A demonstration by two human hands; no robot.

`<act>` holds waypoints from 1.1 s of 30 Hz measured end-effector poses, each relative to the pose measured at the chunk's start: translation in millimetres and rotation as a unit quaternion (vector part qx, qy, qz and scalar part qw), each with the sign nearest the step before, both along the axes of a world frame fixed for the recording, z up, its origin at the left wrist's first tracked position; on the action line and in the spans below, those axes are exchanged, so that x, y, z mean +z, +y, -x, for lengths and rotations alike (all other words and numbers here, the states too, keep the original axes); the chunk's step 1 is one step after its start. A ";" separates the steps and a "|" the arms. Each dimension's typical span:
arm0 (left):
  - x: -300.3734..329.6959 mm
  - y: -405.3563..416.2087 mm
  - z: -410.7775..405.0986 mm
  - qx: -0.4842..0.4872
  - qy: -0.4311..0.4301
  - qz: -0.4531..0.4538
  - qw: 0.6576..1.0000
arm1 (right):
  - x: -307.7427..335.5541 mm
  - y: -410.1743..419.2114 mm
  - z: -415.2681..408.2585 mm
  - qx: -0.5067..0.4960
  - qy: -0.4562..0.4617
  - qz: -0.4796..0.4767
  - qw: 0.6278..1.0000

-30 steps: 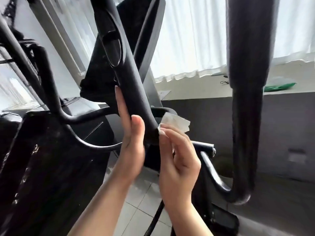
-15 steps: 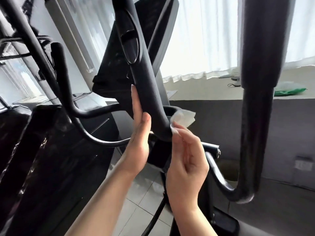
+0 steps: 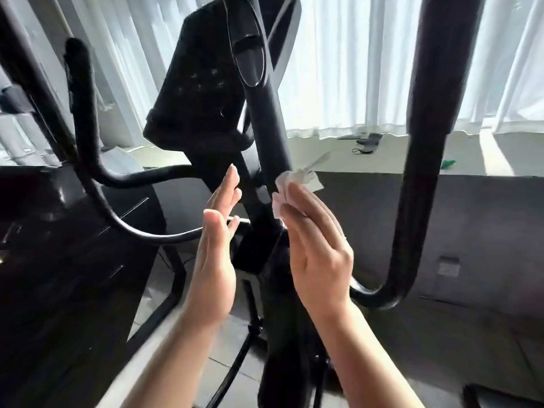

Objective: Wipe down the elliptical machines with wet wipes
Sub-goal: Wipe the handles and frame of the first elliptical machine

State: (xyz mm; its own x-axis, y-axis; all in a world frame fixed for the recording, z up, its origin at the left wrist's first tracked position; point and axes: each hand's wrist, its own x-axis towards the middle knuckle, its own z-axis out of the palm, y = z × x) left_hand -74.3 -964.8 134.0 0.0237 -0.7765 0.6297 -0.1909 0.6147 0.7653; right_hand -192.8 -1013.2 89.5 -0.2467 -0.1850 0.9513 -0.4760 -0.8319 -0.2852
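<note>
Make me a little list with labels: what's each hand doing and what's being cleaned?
place: room with white curtains
being cleaned: black padded handlebar post of the elliptical machine
right hand: holds crumpled white wet wipe at the post
left hand: flat, fingers straight, beside the post
also there: thick black curved side handle

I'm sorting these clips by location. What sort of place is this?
Probably a gym or home workout room. A black elliptical machine with a console and a curved handlebar fills the view, a second dark machine stands at left, and white curtains cover a window above a ledge.
</note>
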 end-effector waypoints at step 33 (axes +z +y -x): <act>-156.9 -65.9 340.8 -0.231 0.197 -0.437 0.847 | -92.0 36.3 318.5 -0.044 -0.158 -0.525 0.835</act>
State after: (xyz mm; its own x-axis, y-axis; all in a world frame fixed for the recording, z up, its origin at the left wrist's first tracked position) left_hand -415.2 -1030.7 -22.9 -0.3358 -0.9252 -0.1767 0.2907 -0.2802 0.9149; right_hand -511.3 -976.9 -2.5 -0.5118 -0.8441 0.1598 -0.2842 -0.0092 -0.9587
